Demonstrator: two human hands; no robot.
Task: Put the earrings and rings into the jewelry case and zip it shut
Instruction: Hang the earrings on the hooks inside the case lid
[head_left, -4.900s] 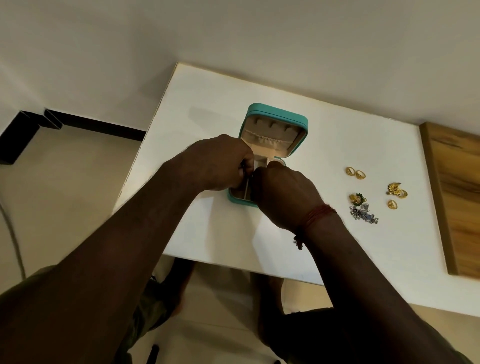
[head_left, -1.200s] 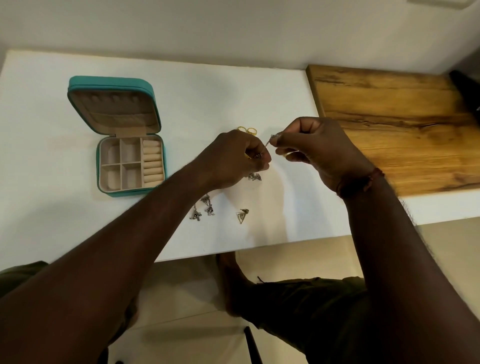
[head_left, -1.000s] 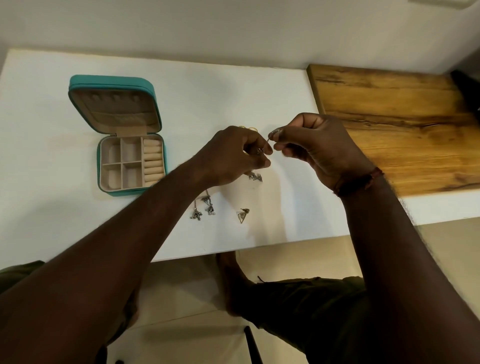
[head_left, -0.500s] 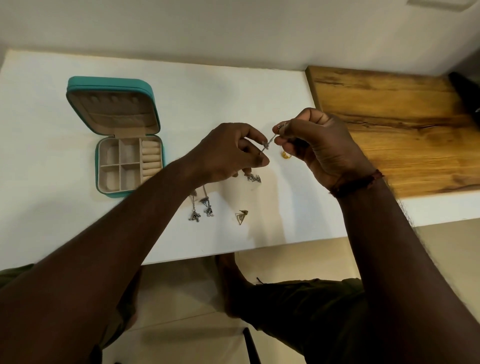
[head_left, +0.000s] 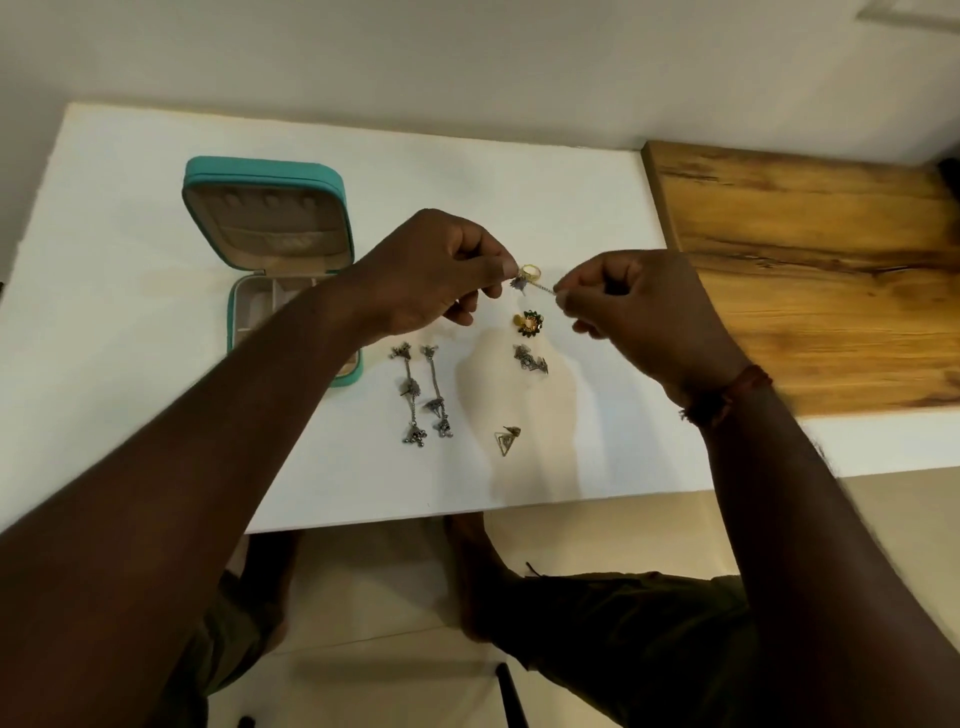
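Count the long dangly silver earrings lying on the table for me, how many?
2. Both long silver earrings lie side by side right of the jewelry case: one, the other. More may hide under the hands.

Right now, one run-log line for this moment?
case: open | both hands: stretching chain earring | left hand, right hand: pinching ends | other jewelry: on table

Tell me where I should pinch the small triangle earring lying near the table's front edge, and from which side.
Probably pinch the triangle earring across its raised stud end, at its far right corner, coming straight down from above. The thin frame appears to lie flat on the white table, offering little to grip.
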